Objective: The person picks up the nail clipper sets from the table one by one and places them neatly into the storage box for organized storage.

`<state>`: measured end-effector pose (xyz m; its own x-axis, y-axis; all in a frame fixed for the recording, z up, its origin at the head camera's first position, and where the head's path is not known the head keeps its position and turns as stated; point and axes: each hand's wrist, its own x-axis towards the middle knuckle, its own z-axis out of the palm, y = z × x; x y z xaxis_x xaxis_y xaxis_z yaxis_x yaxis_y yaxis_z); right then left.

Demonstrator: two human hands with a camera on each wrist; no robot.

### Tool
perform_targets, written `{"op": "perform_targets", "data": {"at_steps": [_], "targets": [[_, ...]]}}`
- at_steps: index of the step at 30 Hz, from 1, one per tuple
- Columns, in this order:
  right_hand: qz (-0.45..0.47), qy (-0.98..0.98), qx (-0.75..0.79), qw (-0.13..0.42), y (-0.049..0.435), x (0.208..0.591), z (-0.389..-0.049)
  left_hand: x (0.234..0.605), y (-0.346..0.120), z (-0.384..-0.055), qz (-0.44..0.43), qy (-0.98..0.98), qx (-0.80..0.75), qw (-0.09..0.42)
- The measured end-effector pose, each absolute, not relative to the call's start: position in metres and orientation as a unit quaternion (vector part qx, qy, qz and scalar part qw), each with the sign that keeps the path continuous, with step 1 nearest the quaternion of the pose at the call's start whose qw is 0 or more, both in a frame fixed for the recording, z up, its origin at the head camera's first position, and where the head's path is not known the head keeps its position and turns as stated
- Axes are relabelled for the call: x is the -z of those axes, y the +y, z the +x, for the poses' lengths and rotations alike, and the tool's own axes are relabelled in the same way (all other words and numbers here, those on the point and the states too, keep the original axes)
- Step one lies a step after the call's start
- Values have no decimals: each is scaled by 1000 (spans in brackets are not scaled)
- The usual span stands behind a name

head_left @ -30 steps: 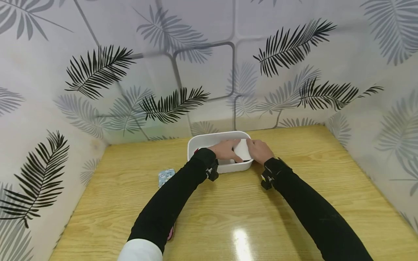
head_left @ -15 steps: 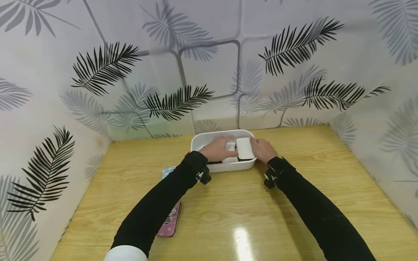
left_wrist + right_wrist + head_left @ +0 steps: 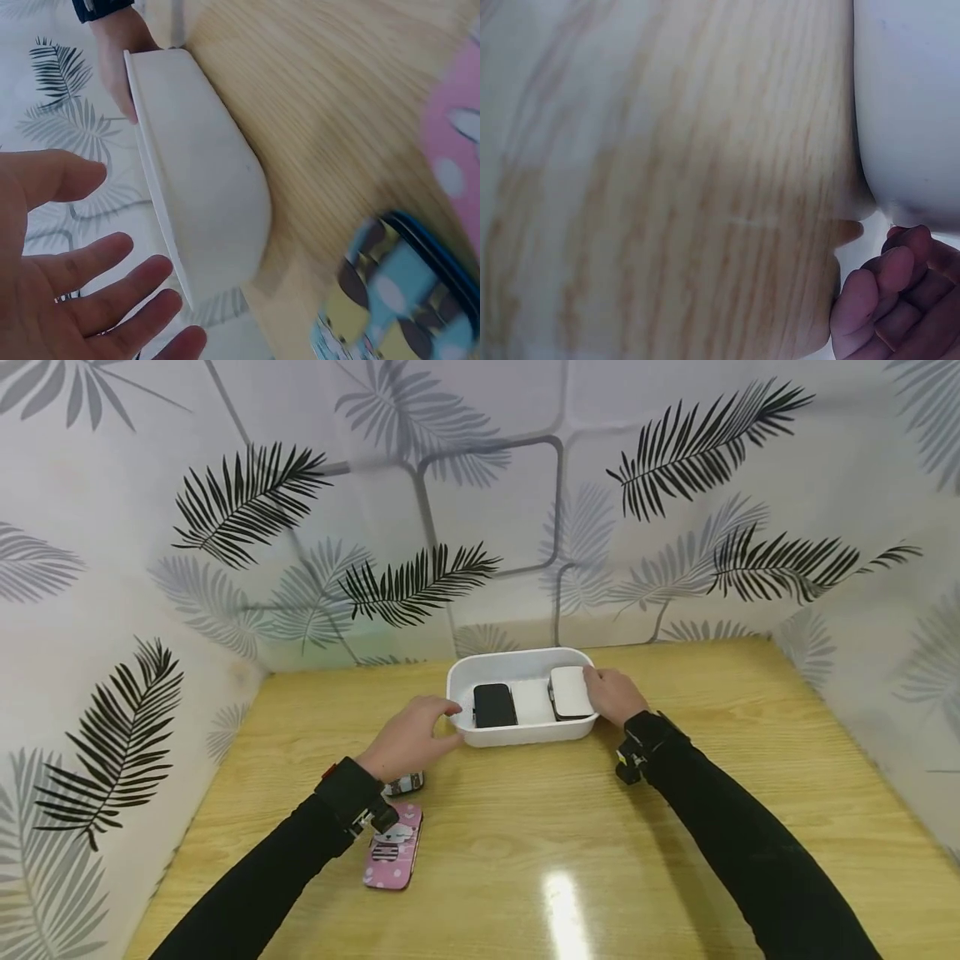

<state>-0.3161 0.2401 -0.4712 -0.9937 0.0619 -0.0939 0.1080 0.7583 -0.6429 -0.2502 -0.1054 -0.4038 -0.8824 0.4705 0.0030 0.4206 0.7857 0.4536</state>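
A white oblong bin [image 3: 525, 737] stands on the wooden table in the head view. My right hand [image 3: 615, 696] grips its right end, thumb at the rim and fingers curled outside below. Inside lie a flat black case [image 3: 494, 705] at the left and a white-topped case [image 3: 572, 692] at the right. My left hand [image 3: 408, 739] hovers just left of the bin, thumb and fingers spread, holding nothing. Below it a blue cartoon-printed case [image 3: 405, 292] lies on the table, mostly hidden by the hand in the head view. Nearer sits a pink cartoon case [image 3: 395, 846].
The wooden table [image 3: 510, 877] reaches back to a leaf-patterned wall covering [image 3: 517, 527], close behind the bin. More of this covering stands at the left and right sides.
My left hand has drawn back from inside the bin to its left, uncovering the black case. My right hand has stayed at the bin's right end. The pink case has come into fuller view.
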Motion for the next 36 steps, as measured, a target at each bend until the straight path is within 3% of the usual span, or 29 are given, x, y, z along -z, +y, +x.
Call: {"op": "perform_targets", "data": {"at_steps": [14,24,36], "targets": [[57,936,346,28,244,477,-320,432,-157,-252,227,955,-94,165],[69,929,360,50,241,475,-320,438,-165,-257,245,959,-90,115],[69,929,359,54,241,475,-320,382,-120,-255,288,946,-144,44]]}}
